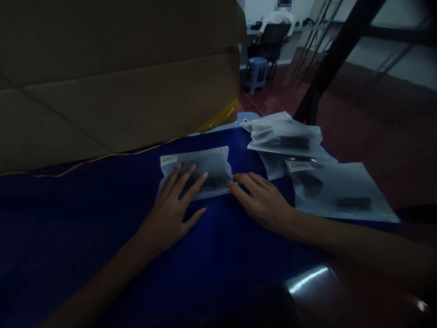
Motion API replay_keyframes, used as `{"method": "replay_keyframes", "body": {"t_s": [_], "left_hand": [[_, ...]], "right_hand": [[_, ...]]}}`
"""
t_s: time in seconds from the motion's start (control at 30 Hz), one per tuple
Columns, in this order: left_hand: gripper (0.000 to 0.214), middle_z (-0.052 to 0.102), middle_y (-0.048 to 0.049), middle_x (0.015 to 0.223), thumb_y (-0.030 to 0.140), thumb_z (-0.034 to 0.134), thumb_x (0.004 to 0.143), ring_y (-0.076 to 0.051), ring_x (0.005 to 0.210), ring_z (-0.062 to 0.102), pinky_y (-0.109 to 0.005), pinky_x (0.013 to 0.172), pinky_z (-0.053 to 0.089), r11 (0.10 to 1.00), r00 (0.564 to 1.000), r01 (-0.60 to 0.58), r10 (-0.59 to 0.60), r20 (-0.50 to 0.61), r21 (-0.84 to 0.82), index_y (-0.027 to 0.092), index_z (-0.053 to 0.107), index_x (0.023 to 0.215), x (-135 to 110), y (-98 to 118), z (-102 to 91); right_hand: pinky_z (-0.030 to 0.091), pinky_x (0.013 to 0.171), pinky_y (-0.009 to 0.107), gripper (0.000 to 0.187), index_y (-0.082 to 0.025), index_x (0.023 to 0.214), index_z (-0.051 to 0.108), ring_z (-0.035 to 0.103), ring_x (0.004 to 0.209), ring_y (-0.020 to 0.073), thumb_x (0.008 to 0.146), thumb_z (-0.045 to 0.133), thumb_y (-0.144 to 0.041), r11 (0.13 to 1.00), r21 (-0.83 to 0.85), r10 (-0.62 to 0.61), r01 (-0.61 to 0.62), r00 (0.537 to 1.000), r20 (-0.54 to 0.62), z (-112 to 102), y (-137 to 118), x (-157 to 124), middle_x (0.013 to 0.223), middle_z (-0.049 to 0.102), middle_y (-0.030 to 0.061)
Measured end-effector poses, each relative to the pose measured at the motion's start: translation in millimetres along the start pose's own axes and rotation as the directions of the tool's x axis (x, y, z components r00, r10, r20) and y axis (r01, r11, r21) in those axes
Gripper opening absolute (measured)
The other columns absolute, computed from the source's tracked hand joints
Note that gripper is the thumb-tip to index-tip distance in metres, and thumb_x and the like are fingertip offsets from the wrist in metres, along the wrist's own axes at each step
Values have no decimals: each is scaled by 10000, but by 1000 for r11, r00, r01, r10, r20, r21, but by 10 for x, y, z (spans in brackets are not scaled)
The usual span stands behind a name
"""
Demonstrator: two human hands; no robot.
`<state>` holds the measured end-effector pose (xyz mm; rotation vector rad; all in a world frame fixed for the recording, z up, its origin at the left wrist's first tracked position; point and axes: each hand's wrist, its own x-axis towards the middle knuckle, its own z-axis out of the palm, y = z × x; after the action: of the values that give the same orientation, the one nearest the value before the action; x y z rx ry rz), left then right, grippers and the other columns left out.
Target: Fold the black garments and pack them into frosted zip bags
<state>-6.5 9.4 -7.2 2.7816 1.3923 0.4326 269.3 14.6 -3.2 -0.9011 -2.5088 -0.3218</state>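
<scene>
A frosted plastic zip bag (pixel 216 161) with a white label at its upper left lies flat on the blue tabletop (pixel 218 255). Something dark shows dimly through it; its kind cannot be made out. My left hand (pixel 170 216) rests on the bag with fingers spread and the thumb off to the side. At the bag's lower right corner, my right hand (pixel 266 200) has thumb and fingertips closed together on the edge. To the right lies another frosted bag (pixel 331 187) with dark items inside, close beyond my right forearm.
More frosted bags (pixel 285 134) overlap in a pile at the table's far right. A large cardboard box (pixel 119 100) walls off the back left, with a thin yellow-red cord (pixel 136 151) along its base. Farther off are a blue stool (pixel 256 75) and a seated person (pixel 280 19).
</scene>
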Motion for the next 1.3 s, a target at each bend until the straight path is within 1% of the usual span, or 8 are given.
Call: {"method": "replay_keyframes", "body": {"t_s": [0.13, 0.27, 0.4, 0.6, 0.8, 0.9, 1.1, 1.3], "left_hand": [[678, 270, -138, 1702, 405, 541, 1047, -406, 1596, 153, -699, 1208, 307, 999, 999, -18, 19, -46, 29, 269, 250, 1644, 2, -10, -7], [526, 504, -138, 1564, 263, 620, 1016, -369, 1548, 324, -656, 1223, 330, 989, 975, -126, 137, -177, 73, 233, 469, 1519, 23, 7, -38], [414, 735, -47, 1288, 103, 691, 951, -285, 1403, 548, -577, 1228, 382, 954, 915, -271, 296, -274, 125, 218, 619, 1342, 16, 85, -91], [335, 788, -9, 1159, 100, 746, 922, -220, 1187, 699, -525, 1200, 445, 932, 874, -344, 364, -321, 117, 195, 674, 1236, 7, 189, -98], [219, 801, -7, 1056, 80, 729, 932, -221, 1139, 722, -510, 1108, 531, 914, 827, -393, 398, -397, 99, 186, 695, 1121, 72, 311, -79], [199, 804, 0, 1014, 45, 715, 925, -235, 1130, 721, -497, 1054, 562, 911, 811, -391, 409, -418, 133, 183, 701, 1068, 90, 344, -104], [248, 808, 36, 1021, 56, 727, 916, -266, 1174, 694, -509, 1049, 544, 925, 843, -290, 368, -391, 246, 212, 708, 1108, 71, 194, -126], [287, 802, 51, 1076, 71, 673, 959, -284, 1250, 673, -535, 1057, 523, 934, 883, -160, 280, -376, 320, 277, 692, 1158, 46, -57, -155]], "right_hand": [[618, 736, 308, 274, -84, 1123, 663, 659, 801, 171, 1002, 429, -7, 997, 74, -23, 22, 1000, 5, 32, 29, -6, 990, 703, 109], [572, 631, 247, 210, -90, 1126, 659, 644, 724, 135, 1018, 485, -46, 988, 154, 4, 15, 992, -126, 40, -6, -17, 889, 710, 57], [596, 678, 232, 180, -95, 1138, 656, 697, 787, 129, 1015, 531, -55, 965, 227, -64, 128, 960, -272, 41, -33, -21, 897, 749, 50], [632, 734, 248, 163, -45, 1132, 665, 737, 828, 149, 993, 581, -53, 931, 273, -144, 244, 930, -339, 22, -56, 14, 920, 773, 83], [629, 709, 229, 129, -94, 995, 699, 739, 789, 133, 1005, 574, -62, 941, 222, -173, 255, 927, -332, 10, -138, 49, 859, 779, 49], [621, 690, 220, 140, -97, 1002, 700, 734, 777, 124, 1009, 566, -58, 947, 206, -172, 246, 931, -321, 3, -164, 46, 858, 777, 41], [586, 619, 230, 243, -78, 1145, 687, 674, 694, 112, 1021, 484, -29, 978, 102, -150, 180, 958, -245, -79, -157, 21, 845, 740, 30], [495, 570, 276, 258, -85, 1005, 738, 602, 654, 128, 969, 500, 9, 996, -32, -91, 89, 994, -67, -82, -65, -21, 853, 698, 42]]}}
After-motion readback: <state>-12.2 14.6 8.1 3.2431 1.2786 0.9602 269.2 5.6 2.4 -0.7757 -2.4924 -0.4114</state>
